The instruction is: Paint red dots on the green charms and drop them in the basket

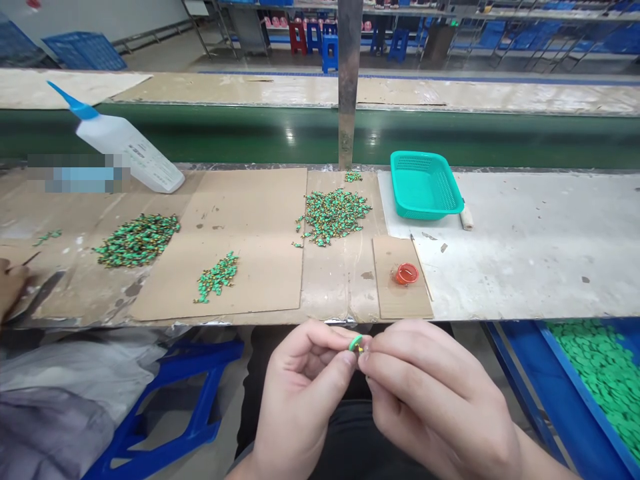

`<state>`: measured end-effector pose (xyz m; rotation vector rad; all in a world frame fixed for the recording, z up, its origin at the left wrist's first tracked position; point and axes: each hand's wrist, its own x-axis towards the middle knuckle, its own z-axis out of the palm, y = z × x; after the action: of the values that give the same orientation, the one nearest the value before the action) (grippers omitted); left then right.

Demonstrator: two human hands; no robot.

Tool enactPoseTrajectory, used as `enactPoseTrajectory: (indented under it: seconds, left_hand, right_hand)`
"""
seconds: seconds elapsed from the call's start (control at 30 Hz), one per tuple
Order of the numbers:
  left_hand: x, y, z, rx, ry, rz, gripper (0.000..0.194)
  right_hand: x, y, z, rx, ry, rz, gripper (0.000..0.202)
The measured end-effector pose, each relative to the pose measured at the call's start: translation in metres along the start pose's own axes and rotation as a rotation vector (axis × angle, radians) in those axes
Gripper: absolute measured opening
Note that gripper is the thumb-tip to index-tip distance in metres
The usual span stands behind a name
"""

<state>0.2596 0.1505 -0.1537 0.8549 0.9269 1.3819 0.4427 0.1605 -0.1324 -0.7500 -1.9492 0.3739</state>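
Note:
Both hands meet over my lap, just below the table's front edge. Between thumb and fingers my left hand [310,387] pinches a small round green piece [356,342], seen nearly edge-on. My right hand [435,387] is closed in a pinch against its right side, where a tiny dark and yellow bit [359,349] shows; the fingertips hide most of it. On the table beyond lie a small pile of green-and-gold figurine pieces [217,277] on cardboard and a bigger pile [335,215]. An orange-red little cup [407,273] stands on a cardboard square [395,300].
A teal basket [425,190] stands at the back right. A white squeeze bottle [133,150] with a blue nozzle leans at the left, near another pile [137,241]. Another person's hand [11,287] is at the left edge. A blue bin [575,373] of green discs sits lower right. A metal post [349,87] rises mid-table.

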Motion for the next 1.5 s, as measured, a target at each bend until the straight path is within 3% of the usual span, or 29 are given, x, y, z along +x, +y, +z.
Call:
enactPoseTrajectory:
  seconds: [0.2,0.43,0.87,1.03,1.23,1.4,1.5]
  left_hand:
    - [0.001,0.0,-0.001,0.047,-0.006,0.019,0.006]
    - [0.0,0.001,0.002,0.031,0.076,-0.08,0.013]
    - [-0.001,0.0,0.007,0.049,0.071,0.002,0.008]
    - [-0.002,-0.001,0.008,-0.026,0.076,-0.116,0.012]
    - [0.004,-0.001,0.007,-0.131,0.164,-0.298,0.025]
    - [0.007,0.002,0.006,-0.172,0.146,-0.434,0.029]
    - [0.007,0.005,0.007,-0.195,0.125,-0.466,0.03]
  right_hand:
    - [-0.002,0.002,0.0,0.004,-0.02,-0.021,0.025]
    - [-0.001,0.003,0.003,0.008,-0.013,-0.023,0.024]
    - [-0.003,0.002,0.003,-0.006,0.028,-0.004,0.022]
    - [-0.003,0.002,-0.001,-0.003,0.031,0.01,0.022]
    - [-0.006,0.01,-0.005,0.128,0.105,0.219,0.019]
    - [-0.012,0.016,0.004,0.327,0.171,0.486,0.015]
    - [-0.012,0.016,0.008,0.453,0.196,0.563,0.018]
